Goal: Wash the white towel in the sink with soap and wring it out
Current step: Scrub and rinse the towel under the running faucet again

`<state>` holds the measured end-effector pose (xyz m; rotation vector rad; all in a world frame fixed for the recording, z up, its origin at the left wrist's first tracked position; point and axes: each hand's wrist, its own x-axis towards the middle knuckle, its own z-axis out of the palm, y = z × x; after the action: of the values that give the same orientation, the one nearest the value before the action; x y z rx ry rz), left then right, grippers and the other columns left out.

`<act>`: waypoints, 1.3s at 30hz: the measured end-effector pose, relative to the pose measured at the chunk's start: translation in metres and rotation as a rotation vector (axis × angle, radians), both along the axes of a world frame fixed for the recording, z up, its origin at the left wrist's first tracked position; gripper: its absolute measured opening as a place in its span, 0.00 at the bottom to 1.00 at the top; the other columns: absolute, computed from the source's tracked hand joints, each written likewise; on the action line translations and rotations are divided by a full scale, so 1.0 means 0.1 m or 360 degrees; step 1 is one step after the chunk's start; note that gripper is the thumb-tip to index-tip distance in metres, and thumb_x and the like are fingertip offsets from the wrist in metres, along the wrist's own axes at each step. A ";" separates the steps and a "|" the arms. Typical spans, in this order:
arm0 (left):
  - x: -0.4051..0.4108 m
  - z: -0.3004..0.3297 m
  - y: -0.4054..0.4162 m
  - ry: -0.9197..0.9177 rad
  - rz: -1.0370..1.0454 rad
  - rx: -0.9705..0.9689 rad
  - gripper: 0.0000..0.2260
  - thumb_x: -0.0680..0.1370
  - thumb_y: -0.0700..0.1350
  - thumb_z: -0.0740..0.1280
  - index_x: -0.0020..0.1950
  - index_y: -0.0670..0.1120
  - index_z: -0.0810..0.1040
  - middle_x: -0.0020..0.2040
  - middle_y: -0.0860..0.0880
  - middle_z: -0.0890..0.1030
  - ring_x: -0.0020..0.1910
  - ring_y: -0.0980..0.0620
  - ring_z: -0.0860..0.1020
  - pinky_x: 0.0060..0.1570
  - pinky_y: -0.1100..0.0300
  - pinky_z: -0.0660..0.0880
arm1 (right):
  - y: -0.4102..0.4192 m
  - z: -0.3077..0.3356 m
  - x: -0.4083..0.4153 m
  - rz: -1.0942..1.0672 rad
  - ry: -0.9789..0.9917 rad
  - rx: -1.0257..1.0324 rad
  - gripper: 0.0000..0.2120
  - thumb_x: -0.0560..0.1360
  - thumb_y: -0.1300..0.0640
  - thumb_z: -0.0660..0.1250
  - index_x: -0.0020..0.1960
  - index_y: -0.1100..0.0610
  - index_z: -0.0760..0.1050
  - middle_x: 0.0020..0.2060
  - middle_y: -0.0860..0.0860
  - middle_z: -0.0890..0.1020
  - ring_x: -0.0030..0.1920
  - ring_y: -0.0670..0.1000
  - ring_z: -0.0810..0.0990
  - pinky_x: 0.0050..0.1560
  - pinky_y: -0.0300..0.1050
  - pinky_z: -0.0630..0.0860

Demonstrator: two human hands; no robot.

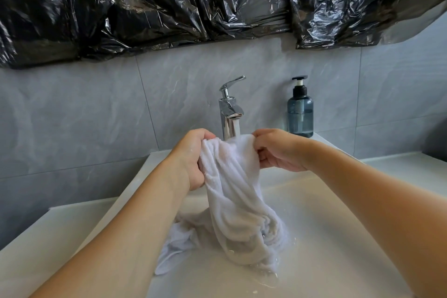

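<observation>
Left hand (193, 157) and right hand (278, 150) each clutch a bunched top end of the wet white towel (232, 201) under the running faucet (229, 109); its lower part trails in the sink (326, 237). A soap bottle (300, 111) stands just right of the faucet.

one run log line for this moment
left hand grips white towel | right hand grips towel | faucet running | towel end in sink
</observation>
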<state>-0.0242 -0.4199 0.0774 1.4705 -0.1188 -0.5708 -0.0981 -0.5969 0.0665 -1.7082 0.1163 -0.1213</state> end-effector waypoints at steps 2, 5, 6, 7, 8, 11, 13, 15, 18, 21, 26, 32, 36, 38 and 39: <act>-0.01 -0.01 -0.01 -0.0018 0.0009 0.0023 0.05 0.67 0.46 0.68 0.37 0.46 0.74 0.40 0.47 0.76 0.42 0.47 0.75 0.45 0.56 0.71 | 0.02 0.04 -0.01 -0.0055 -0.0036 0.0091 0.16 0.76 0.70 0.52 0.57 0.58 0.72 0.45 0.59 0.76 0.39 0.58 0.77 0.43 0.52 0.78; -0.02 -0.01 -0.02 -0.0016 0.0021 0.0017 0.06 0.71 0.46 0.67 0.44 0.45 0.77 0.43 0.45 0.79 0.43 0.45 0.78 0.50 0.55 0.74 | -0.01 0.08 -0.05 -0.0029 -0.0022 -0.0019 0.22 0.71 0.67 0.57 0.59 0.47 0.67 0.44 0.57 0.69 0.38 0.56 0.71 0.38 0.47 0.71; -0.02 -0.02 -0.02 -0.0017 0.0023 0.0013 0.08 0.71 0.46 0.67 0.47 0.45 0.77 0.45 0.45 0.79 0.45 0.45 0.78 0.51 0.54 0.74 | -0.02 0.08 -0.06 0.0037 -0.0014 -0.0098 0.23 0.70 0.67 0.59 0.59 0.45 0.67 0.45 0.57 0.69 0.40 0.56 0.72 0.39 0.47 0.71; -0.02 -0.01 -0.02 -0.0023 0.0028 0.0000 0.09 0.71 0.47 0.68 0.49 0.45 0.76 0.47 0.45 0.79 0.46 0.44 0.78 0.51 0.54 0.73 | -0.03 0.09 -0.08 0.0104 0.0001 -0.0203 0.25 0.70 0.69 0.61 0.58 0.44 0.66 0.45 0.57 0.69 0.42 0.56 0.73 0.40 0.47 0.71; 0.00 -0.02 -0.02 -0.0029 0.0032 -0.0018 0.10 0.70 0.47 0.68 0.49 0.46 0.75 0.47 0.45 0.78 0.46 0.45 0.77 0.50 0.54 0.73 | -0.03 0.09 -0.09 0.0166 0.0036 -0.0323 0.25 0.70 0.70 0.63 0.57 0.44 0.67 0.46 0.57 0.70 0.44 0.56 0.73 0.41 0.46 0.71; 0.02 -0.04 -0.02 -0.0009 0.0043 -0.0020 0.09 0.71 0.47 0.67 0.48 0.46 0.74 0.43 0.45 0.78 0.42 0.45 0.78 0.46 0.55 0.74 | -0.04 0.10 -0.12 0.0389 0.0305 -0.0541 0.22 0.71 0.69 0.68 0.59 0.49 0.72 0.52 0.54 0.79 0.52 0.56 0.79 0.52 0.45 0.75; 0.00 -0.05 -0.01 0.0004 0.0036 -0.0032 0.07 0.73 0.46 0.66 0.48 0.45 0.75 0.43 0.43 0.81 0.41 0.45 0.79 0.46 0.55 0.76 | -0.03 0.12 -0.14 0.0470 0.0450 -0.0621 0.21 0.72 0.65 0.72 0.62 0.51 0.74 0.58 0.53 0.81 0.59 0.55 0.79 0.63 0.47 0.74; -0.03 -0.04 -0.02 -0.0013 0.0022 -0.0027 0.07 0.75 0.46 0.66 0.48 0.43 0.76 0.42 0.42 0.81 0.39 0.44 0.80 0.44 0.55 0.76 | -0.04 0.12 -0.14 0.0330 0.0377 -0.0889 0.17 0.74 0.58 0.73 0.61 0.50 0.75 0.56 0.50 0.81 0.57 0.52 0.79 0.59 0.44 0.75; -0.08 -0.02 -0.05 -0.0056 -0.0074 -0.0039 0.09 0.78 0.45 0.65 0.42 0.41 0.79 0.37 0.43 0.82 0.37 0.45 0.81 0.43 0.56 0.77 | -0.04 0.10 -0.08 -0.0096 0.0080 -0.1155 0.07 0.77 0.49 0.69 0.52 0.51 0.80 0.50 0.48 0.79 0.50 0.52 0.78 0.50 0.45 0.74; -0.12 0.00 -0.05 -0.0104 -0.0166 -0.0120 0.04 0.73 0.38 0.63 0.43 0.42 0.78 0.39 0.44 0.79 0.35 0.46 0.78 0.40 0.58 0.77 | -0.05 0.08 0.00 -0.0463 -0.0099 -0.1219 0.11 0.79 0.52 0.64 0.46 0.57 0.81 0.52 0.49 0.68 0.53 0.52 0.68 0.54 0.44 0.69; -0.08 -0.05 -0.10 -0.0273 0.0023 -0.0045 0.23 0.64 0.31 0.61 0.58 0.37 0.72 0.50 0.39 0.75 0.44 0.41 0.77 0.38 0.54 0.79 | -0.08 0.18 0.00 -0.0740 -0.0319 -0.0274 0.07 0.75 0.55 0.59 0.39 0.54 0.67 0.36 0.52 0.62 0.39 0.52 0.61 0.37 0.46 0.56; -0.15 -0.15 -0.11 -0.1197 0.0180 0.0629 0.10 0.76 0.33 0.60 0.43 0.48 0.72 0.42 0.48 0.74 0.35 0.49 0.68 0.32 0.59 0.61 | -0.16 0.17 -0.01 -0.0927 -0.0261 -0.0173 0.06 0.80 0.56 0.55 0.47 0.55 0.68 0.37 0.51 0.64 0.37 0.51 0.62 0.35 0.43 0.57; -0.27 -0.10 -0.08 -0.0884 -0.0439 0.0789 0.09 0.69 0.48 0.74 0.44 0.45 0.80 0.40 0.45 0.83 0.39 0.45 0.81 0.40 0.57 0.77 | -0.20 0.14 0.00 -0.0981 -0.0297 -0.0335 0.07 0.81 0.56 0.53 0.57 0.52 0.68 0.42 0.49 0.70 0.40 0.49 0.70 0.38 0.44 0.66; -0.31 -0.13 -0.06 -0.0954 -0.0693 0.1139 0.14 0.63 0.51 0.76 0.44 0.46 0.82 0.42 0.46 0.85 0.42 0.45 0.84 0.44 0.55 0.80 | -0.21 0.14 -0.01 -0.0987 -0.0336 -0.0423 0.11 0.80 0.59 0.53 0.58 0.50 0.70 0.42 0.48 0.72 0.40 0.48 0.71 0.40 0.44 0.68; -0.32 -0.15 -0.06 -0.1060 -0.0695 0.1267 0.11 0.65 0.50 0.76 0.42 0.45 0.81 0.38 0.48 0.83 0.39 0.47 0.82 0.40 0.59 0.78 | -0.23 0.15 -0.02 -0.0980 -0.0329 -0.0479 0.12 0.78 0.61 0.53 0.56 0.52 0.72 0.41 0.49 0.73 0.40 0.49 0.72 0.40 0.43 0.69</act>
<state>-0.0561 -0.4257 0.0626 2.4031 -0.8258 -0.4678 -0.0997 -0.6195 0.0810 -1.8963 0.4878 -0.8034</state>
